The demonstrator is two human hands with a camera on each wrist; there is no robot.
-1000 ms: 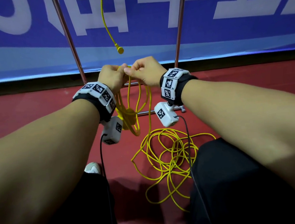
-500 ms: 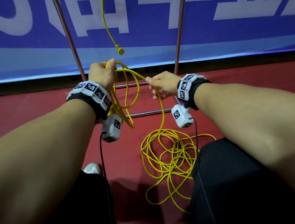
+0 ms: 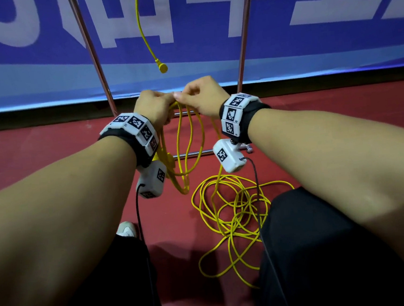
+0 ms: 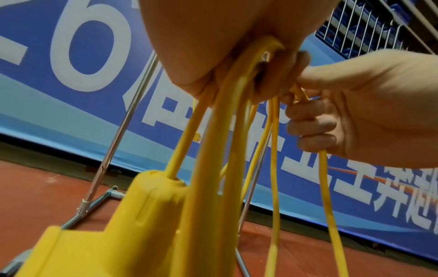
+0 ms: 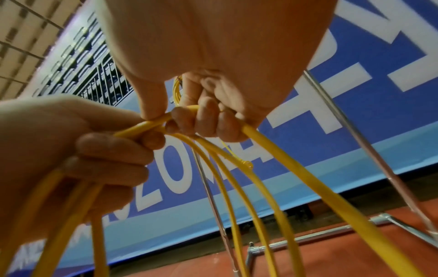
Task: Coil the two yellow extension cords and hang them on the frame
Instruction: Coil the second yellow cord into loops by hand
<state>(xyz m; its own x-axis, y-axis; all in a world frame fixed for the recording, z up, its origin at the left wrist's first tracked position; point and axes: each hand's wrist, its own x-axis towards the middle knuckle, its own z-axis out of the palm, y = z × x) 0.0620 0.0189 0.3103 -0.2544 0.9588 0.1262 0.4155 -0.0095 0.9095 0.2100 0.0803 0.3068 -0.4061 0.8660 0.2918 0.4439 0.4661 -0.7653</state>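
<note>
Both fists touching, left hand (image 3: 154, 105) gripping hanging loops (image 3: 190, 144), right hand (image 3: 202, 96) pinching cord (image 3: 216, 151) trailing straight down to floor pile (image 3: 235, 213).

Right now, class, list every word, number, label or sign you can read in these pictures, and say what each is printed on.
"6": large white digit on the blue banner, left wrist view; the character before it is cut off.
"20": white digits on the same banner, right wrist view; what follows is hidden behind the yellow cord.
Big white Chinese characters on the banner: cropped or blocked, not readable whole.
Wrist bands: square black-and-white codes, no readable words.
</note>
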